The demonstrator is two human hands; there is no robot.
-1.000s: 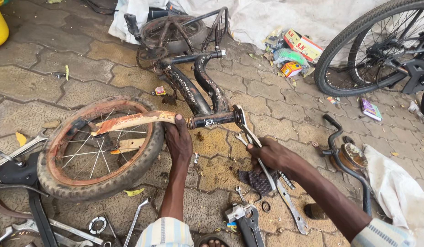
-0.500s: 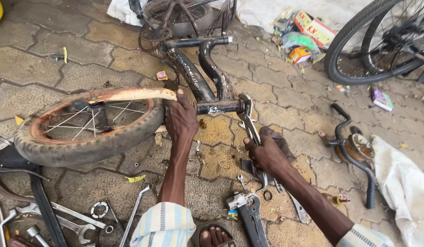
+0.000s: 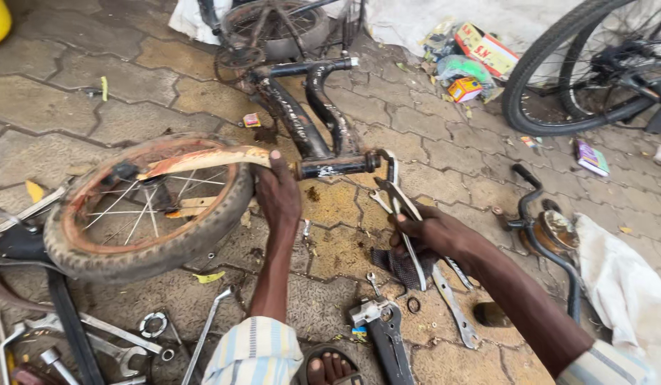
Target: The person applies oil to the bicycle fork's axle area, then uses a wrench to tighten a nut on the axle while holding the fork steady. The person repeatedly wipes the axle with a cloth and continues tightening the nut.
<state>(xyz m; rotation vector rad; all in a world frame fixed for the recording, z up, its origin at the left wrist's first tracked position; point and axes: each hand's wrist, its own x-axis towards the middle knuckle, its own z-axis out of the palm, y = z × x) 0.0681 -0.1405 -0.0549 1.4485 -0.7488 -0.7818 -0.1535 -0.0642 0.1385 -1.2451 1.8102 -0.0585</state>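
A small black bicycle frame lies on the paving, its rusty fork holding a small wheel with a worn tyre. My left hand grips the frame where the fork meets the short black tube. My right hand is closed around a long thin metal tool. The tool's upper end sits at the open end of that tube. A dark rag lies under my right hand.
Spanners and a heavy wrench lie on the paving near my sandalled foot. A loose handlebar and white cloth lie right. A large bicycle wheel and litter boxes sit top right.
Both hands keep their grips. The small wheel and frame have shifted slightly under my left hand, and the tool in my right hand stays at the tube's end.
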